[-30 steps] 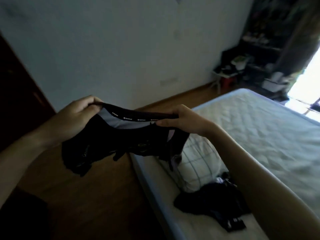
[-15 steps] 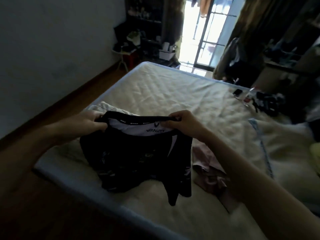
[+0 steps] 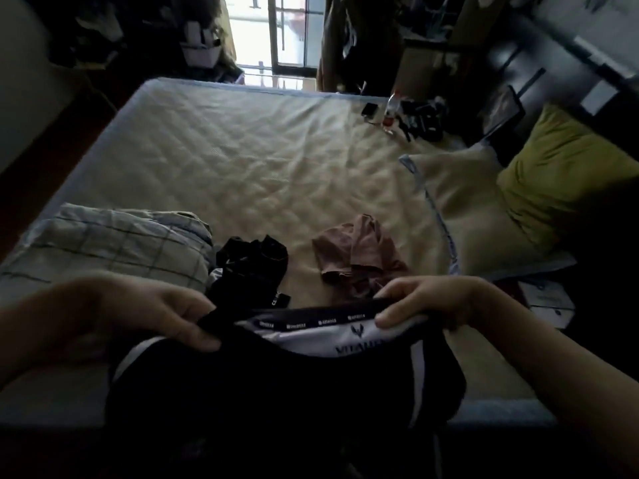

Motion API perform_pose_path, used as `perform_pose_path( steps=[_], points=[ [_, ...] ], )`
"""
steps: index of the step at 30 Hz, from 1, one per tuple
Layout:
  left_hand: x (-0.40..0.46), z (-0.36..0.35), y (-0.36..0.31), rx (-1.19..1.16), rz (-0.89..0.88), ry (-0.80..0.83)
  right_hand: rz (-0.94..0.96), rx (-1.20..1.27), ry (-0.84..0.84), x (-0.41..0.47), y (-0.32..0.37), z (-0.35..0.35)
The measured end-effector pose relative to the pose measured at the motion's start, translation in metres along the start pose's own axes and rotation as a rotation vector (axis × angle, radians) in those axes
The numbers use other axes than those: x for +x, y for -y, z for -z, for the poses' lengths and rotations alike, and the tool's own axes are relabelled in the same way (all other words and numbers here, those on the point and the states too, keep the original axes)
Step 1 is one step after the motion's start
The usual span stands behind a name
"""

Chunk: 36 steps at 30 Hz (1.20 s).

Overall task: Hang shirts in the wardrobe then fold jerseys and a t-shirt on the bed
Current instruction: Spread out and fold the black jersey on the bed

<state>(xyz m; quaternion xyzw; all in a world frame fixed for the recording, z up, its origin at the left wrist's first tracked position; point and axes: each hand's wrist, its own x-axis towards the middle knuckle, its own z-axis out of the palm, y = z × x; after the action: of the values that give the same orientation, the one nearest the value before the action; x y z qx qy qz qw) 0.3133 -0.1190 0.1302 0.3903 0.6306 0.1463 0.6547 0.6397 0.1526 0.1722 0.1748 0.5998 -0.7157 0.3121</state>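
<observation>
I hold a black jersey (image 3: pixel 276 382) with a white inner neck panel by its collar, over the near edge of the bed (image 3: pixel 242 160). My left hand (image 3: pixel 148 316) pinches the collar's left end and my right hand (image 3: pixel 425 302) pinches its right end. The jersey's body hangs down past the mattress edge. On the bed beyond it lie a crumpled black garment (image 3: pixel 250 264) and a crumpled pink garment (image 3: pixel 356 257).
A checked pillow (image 3: pixel 110 247) lies at the near left of the bed. A cream pillow (image 3: pixel 460 209) and a yellow-green pillow (image 3: pixel 560 174) lie at the right. Small dark items and a bottle (image 3: pixel 389 112) sit at the far right corner. Shelves and a bright window door stand behind.
My view has swung from the wall and floor round to face the bed squarely. Both hands kept their grip on the collar and brought the jersey over the bed's near edge.
</observation>
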Motion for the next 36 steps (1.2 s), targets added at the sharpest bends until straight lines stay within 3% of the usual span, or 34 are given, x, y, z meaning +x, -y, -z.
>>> perform_pose_path(
  steps=[3, 6, 9, 13, 15, 18, 23, 25, 28, 30, 32, 36],
  points=[
    [0.075, 0.039, -0.034, -0.197, -0.048, 0.014, 0.009, 0.096, -0.309, 0.057, -0.015, 0.091],
    [0.196, 0.09, -0.021, -0.171, -0.039, -0.321, -0.009, -0.043, -0.591, 0.147, -0.047, 0.194],
    [0.32, 0.119, 0.04, -0.082, 0.089, -0.498, -0.065, -0.196, -0.686, 0.247, -0.104, 0.269],
    [0.44, 0.104, 0.11, 0.067, 0.262, -0.671, -0.177, -0.34, -0.701, 0.356, -0.198, 0.311],
    [0.473, 0.094, 0.129, 0.036, 0.286, -0.792, -0.173, -0.367, -0.844, 0.386, -0.226, 0.322],
    [0.502, 0.101, 0.142, -0.004, 0.269, -0.952, -0.103, -0.278, -1.041, 0.406, -0.233, 0.349],
    [0.523, 0.15, 0.132, 0.044, 0.196, -1.126, -0.01, -0.313, -1.173, 0.424, -0.211, 0.401],
    [0.531, 0.176, 0.126, 0.065, 0.214, -1.132, -0.049, -0.373, -1.207, 0.433, -0.199, 0.422],
    [0.543, 0.207, 0.121, 0.064, 0.241, -0.99, -0.1, -0.416, -1.217, 0.44, -0.188, 0.457],
    [0.545, 0.213, 0.116, -0.126, 0.189, -0.858, -0.126, -0.418, -1.191, 0.443, -0.183, 0.468],
    [0.543, 0.204, 0.116, -0.338, 0.166, -0.742, -0.145, -0.487, -1.159, 0.443, -0.182, 0.462],
    [0.528, 0.169, 0.132, -0.235, 0.161, -0.639, -0.087, -0.631, -1.075, 0.426, -0.194, 0.411]
  ],
)
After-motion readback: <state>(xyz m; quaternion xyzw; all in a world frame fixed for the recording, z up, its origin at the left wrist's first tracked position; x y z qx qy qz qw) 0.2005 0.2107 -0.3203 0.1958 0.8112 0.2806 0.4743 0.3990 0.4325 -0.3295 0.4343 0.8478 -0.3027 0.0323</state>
